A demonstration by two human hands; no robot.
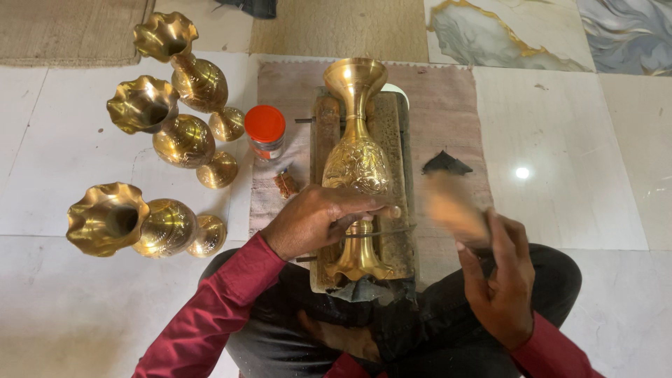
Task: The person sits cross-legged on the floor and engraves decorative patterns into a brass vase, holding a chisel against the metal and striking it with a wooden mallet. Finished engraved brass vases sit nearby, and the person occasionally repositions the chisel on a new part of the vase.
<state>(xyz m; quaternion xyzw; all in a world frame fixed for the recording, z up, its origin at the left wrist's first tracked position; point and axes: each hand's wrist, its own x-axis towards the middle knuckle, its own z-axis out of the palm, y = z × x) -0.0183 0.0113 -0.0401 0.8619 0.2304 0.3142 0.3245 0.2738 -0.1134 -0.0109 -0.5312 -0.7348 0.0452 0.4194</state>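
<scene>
The gold vase (pixel 356 157) lies on its side on a wooden block (pixel 396 231), in front of the person's lap; it could roll off if a hard knock lands while the hold is loose; the left hand (pixel 315 220) rests on the vase near its foot, fingers flat and narrow; the right hand (pixel 498 276), right of the vase, is closed around a blurry wooden tool (pixel 451 208); three more vases (pixel 183 140) lie left of it.

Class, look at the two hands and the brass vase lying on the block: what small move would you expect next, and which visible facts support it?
Probably the right hand brings its blurred wooden tool down toward the left hand, whose fingers press on the brass vase lying on the wooden block. The blur suggests a swing under way.
</scene>
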